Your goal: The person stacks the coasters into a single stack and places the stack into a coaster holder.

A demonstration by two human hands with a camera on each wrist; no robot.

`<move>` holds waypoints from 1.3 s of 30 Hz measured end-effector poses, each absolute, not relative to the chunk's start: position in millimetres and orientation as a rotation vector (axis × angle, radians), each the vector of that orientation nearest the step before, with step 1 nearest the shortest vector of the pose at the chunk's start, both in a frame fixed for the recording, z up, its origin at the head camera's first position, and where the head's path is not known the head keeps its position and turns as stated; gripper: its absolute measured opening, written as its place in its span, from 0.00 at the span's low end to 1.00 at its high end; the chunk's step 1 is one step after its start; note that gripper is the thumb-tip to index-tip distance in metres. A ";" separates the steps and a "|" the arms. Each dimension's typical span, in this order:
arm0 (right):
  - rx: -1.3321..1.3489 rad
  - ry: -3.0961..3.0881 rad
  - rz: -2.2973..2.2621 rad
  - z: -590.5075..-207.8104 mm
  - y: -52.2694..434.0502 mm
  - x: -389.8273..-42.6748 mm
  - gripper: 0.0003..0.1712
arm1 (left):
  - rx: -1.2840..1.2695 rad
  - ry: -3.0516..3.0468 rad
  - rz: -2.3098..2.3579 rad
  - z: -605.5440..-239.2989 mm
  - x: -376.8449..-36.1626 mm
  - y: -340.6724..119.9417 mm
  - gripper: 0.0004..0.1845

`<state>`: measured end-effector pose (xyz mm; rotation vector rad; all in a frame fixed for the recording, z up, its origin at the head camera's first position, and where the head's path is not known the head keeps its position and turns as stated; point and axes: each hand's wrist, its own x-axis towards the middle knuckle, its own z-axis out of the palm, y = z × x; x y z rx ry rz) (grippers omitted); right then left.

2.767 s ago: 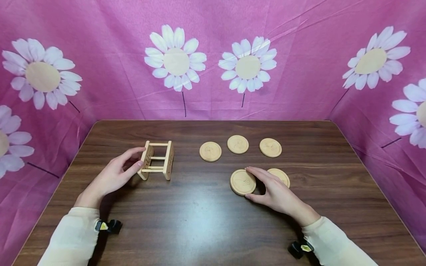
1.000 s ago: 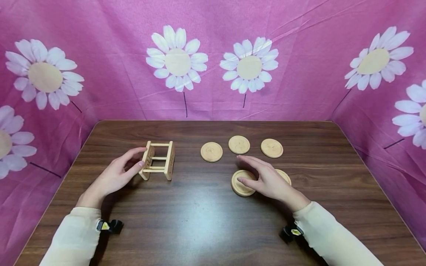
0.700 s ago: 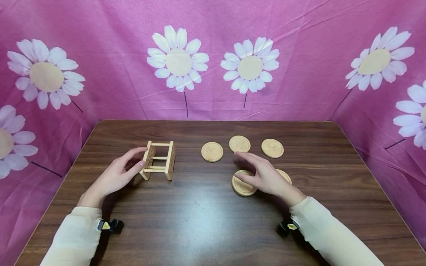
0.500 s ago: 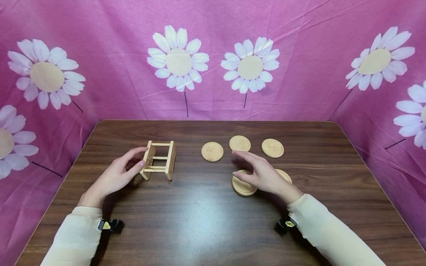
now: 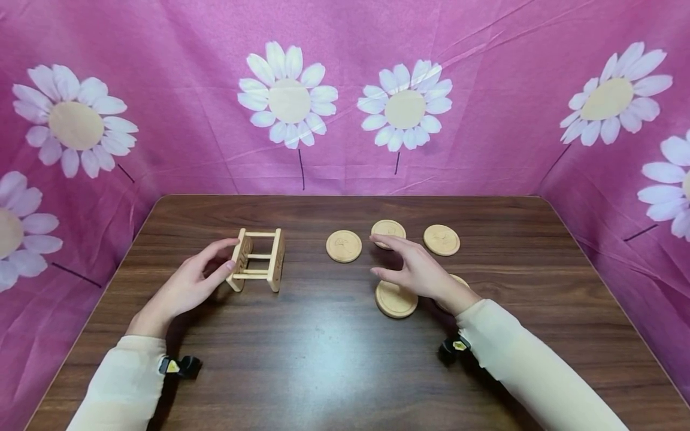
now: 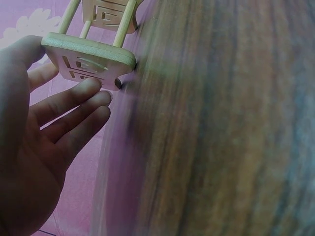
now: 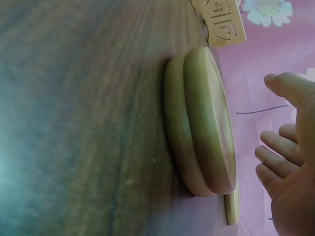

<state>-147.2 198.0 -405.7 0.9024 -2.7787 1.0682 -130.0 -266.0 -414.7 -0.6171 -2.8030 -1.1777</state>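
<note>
My left hand [image 5: 188, 281] holds one side panel of a small light-wood coaster rack [image 5: 275, 260], thumb and index finger at the panel's edges. In the left wrist view the other fingertips lie close to the panel's cut-out face. My right hand [image 5: 423, 272] hovers over two stacked round wooden coasters [image 7: 202, 123], thumb and fingers spread and holding nothing. Its fingertips overlap the back middle coaster [image 5: 388, 227] in the head view. Behind that wrist, another coaster [image 5: 461, 281] is mostly hidden.
Two more engraved coasters lie flat at the back: a left coaster [image 5: 344, 246] and a right coaster [image 5: 442, 240]. The dark wood table [image 5: 302, 353] ends at a pink curtain [image 5: 345, 36] with daisies. A small black camera [image 5: 453, 350] sits at the right wrist.
My right hand has left the edge of the upper stacked coaster and moved away from me, toward the back middle coaster. The left hand and the rack have stayed in place.
</note>
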 end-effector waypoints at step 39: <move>1.030 -2.913 1.202 -417.5 177.5 -199.6 0.45 | -0.614 -2.802 -1.169 -415.5 -128.6 -265.0 0.26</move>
